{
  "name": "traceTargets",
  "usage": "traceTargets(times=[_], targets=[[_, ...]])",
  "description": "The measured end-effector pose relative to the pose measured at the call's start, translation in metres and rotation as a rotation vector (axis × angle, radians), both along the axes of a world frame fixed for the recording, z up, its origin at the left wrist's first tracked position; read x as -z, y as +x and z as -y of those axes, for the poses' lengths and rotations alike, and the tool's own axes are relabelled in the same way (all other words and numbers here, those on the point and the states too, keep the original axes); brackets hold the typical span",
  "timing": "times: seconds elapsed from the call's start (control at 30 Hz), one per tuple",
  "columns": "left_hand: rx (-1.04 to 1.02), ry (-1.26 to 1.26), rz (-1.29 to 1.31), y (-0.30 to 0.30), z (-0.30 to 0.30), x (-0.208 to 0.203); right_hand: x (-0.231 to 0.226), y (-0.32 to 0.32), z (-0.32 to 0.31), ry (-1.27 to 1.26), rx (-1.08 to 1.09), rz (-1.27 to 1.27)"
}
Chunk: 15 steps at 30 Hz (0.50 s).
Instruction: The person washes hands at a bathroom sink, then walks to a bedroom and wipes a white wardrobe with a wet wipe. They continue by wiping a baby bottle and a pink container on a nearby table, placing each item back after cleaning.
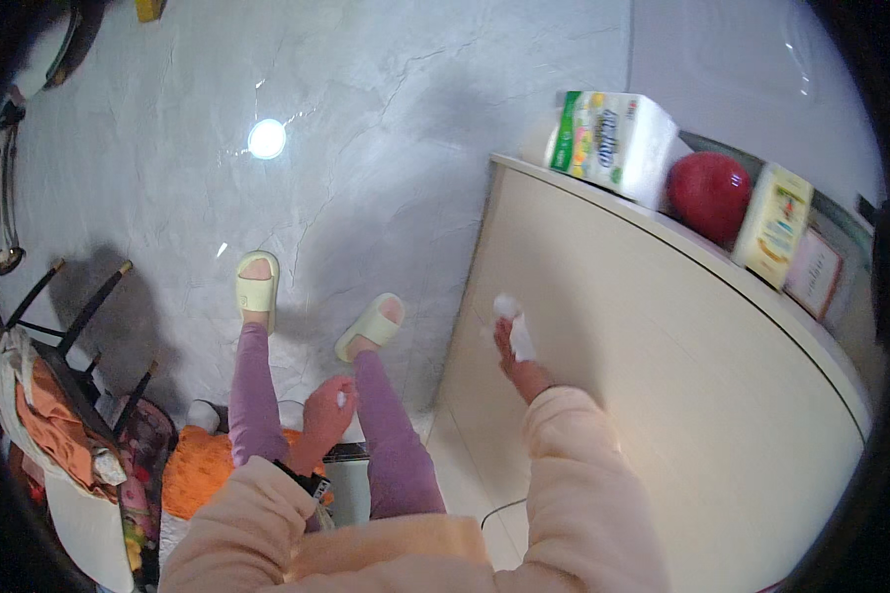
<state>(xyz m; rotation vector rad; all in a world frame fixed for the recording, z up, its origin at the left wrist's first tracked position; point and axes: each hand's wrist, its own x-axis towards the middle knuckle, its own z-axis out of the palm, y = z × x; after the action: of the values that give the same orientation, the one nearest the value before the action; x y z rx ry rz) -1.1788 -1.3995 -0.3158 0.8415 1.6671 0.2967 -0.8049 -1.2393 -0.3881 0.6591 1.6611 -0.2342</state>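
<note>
- The right hand [517, 348] is stretched out against the pale beige side panel [643, 356] of a cabinet, fingers closed on a crumpled white tissue [513, 321] that is pressed to the panel about midway down its height.
- The left hand [326, 413] hangs lower, over the person's knees, loosely curled around a small white scrap [341, 399] (too small to tell just what it is); a dark watch band [307, 480] sits on that wrist.
- Both forearms come up from the lower edge in peach-coloured sleeves [574, 474].
- Below the hands are two legs in lilac trousers [391, 435], the feet in pale yellow-green slippers [257, 289] on a glossy grey marbled floor [366, 128], which shows a bright round reflection of a lamp.
- On top of the cabinet, well above the tissue, stand a white pack with green and yellow print [613, 143], a red round thing [709, 195] just beside it, and a pale yellow box [773, 222] touching the red one on its far side.
- At the left edge a dark-legged chair [64, 326] carries orange cloth [59, 425]; an orange fluffy mat [203, 469] lies near it on the floor.
</note>
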Motion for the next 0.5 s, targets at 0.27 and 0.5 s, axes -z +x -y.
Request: traceTargets(times=[0.27, 0.5], targets=[[0.016, 0.303, -0.155, -0.081, -0.08, -0.111, -0.186, -0.027, -0.19, 0.46, -0.249, -0.123], [0.008, 0.422, -0.072, -0.119, -0.106, -0.184, -0.461, -0.04, -0.227, 0.824, -0.112, -0.47]])
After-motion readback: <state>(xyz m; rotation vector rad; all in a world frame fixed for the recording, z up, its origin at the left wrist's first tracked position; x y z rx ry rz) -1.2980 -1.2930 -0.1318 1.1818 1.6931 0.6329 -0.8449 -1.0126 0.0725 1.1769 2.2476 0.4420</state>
